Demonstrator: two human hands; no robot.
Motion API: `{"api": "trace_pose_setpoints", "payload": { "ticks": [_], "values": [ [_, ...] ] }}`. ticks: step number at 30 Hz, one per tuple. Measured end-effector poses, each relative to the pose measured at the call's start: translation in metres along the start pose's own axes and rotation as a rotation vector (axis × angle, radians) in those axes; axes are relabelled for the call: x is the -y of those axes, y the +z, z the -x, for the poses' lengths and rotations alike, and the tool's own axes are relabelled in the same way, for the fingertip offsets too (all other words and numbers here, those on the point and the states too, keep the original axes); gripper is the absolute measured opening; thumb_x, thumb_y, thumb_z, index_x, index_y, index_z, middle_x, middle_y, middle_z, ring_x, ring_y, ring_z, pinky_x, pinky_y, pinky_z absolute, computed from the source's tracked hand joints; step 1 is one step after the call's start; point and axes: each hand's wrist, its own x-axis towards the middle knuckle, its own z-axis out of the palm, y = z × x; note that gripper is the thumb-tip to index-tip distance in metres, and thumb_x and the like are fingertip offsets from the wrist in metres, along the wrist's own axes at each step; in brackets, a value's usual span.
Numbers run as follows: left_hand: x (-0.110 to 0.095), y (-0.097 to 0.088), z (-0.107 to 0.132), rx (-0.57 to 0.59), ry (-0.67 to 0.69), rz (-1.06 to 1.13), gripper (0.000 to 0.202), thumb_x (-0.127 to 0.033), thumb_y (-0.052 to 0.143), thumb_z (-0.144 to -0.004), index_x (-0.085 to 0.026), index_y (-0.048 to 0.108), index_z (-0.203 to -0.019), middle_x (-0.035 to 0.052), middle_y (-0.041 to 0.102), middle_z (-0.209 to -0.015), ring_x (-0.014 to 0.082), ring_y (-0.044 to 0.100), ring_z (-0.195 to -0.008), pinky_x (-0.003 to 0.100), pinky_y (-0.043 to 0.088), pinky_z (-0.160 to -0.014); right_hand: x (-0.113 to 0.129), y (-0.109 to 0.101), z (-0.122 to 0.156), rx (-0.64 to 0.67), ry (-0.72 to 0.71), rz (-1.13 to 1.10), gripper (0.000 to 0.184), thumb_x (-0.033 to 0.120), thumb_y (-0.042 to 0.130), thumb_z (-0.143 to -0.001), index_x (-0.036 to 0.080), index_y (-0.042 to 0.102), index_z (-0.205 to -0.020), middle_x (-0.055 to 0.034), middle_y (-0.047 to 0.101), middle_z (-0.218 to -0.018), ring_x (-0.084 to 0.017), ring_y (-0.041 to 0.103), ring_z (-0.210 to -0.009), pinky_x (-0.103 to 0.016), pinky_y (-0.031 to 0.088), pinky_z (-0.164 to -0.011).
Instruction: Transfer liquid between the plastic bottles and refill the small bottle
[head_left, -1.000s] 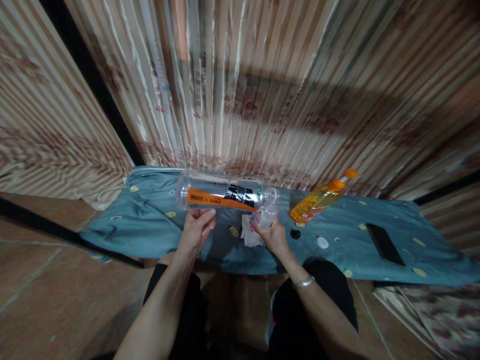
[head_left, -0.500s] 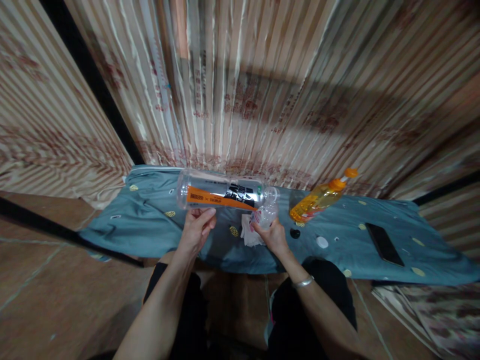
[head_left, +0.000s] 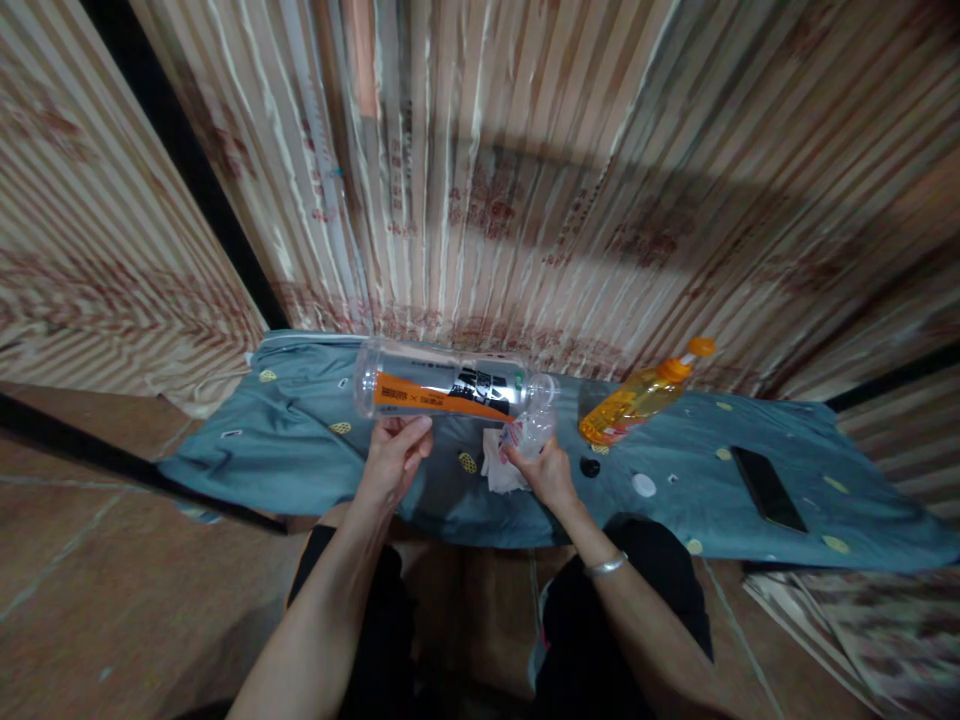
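Observation:
My left hand (head_left: 394, 462) is closed on a large clear plastic bottle (head_left: 427, 387) with an orange and black label. It grips the bottle near its base, at the left; the bottle lies sideways with its neck to the right. In my right hand (head_left: 552, 472) is a smaller clear plastic bottle (head_left: 537, 424) with a pinkish label, held tilted. Its upper end meets the large bottle's neck; whether the mouths touch I cannot tell. A crumpled white tissue (head_left: 498, 472) lies beside my right hand. Near that hand are a black cap (head_left: 590, 467) and a white cap (head_left: 643, 485).
On the teal cloth (head_left: 300, 455) stands a bottle of yellow-orange liquid (head_left: 634, 405) with an orange pump top. A black phone (head_left: 768, 487) lies farther right. Striped curtains (head_left: 525, 200) hang behind, and dark poles (head_left: 184, 160) run along the sides.

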Motion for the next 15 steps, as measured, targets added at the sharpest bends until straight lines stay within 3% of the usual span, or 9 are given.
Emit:
{"api": "trace_pose_setpoints", "payload": {
  "ticks": [9,15],
  "values": [
    [0.0028,-0.0014,-0.0015,-0.004,0.005,0.008,0.041,-0.037,0.095,-0.058,-0.019,0.059,-0.065,-0.0091,0.045,-0.046,-0.0003,0.024,-0.033,0.014,0.014,-0.036,-0.0027,0.0016,-0.0010,-0.002,0.000,-0.020,0.058,0.045,0.087,-0.077,0.016,0.067,-0.123,-0.0154,0.085,-0.103,-0.036,0.082,-0.101,-0.039,0.063,-0.082],
    [0.0001,0.0007,-0.0005,0.018,0.010,0.003,0.043,-0.040,0.095,-0.060,-0.018,0.058,-0.061,-0.0099,0.041,-0.043,-0.0002,0.023,-0.032,0.015,0.012,-0.036,-0.0034,0.0019,-0.0011,0.013,0.010,0.004,0.060,0.044,0.087,-0.079,0.013,0.066,-0.126,-0.0159,0.085,-0.103,-0.036,0.082,-0.100,-0.039,0.063,-0.083]
  ]
}}
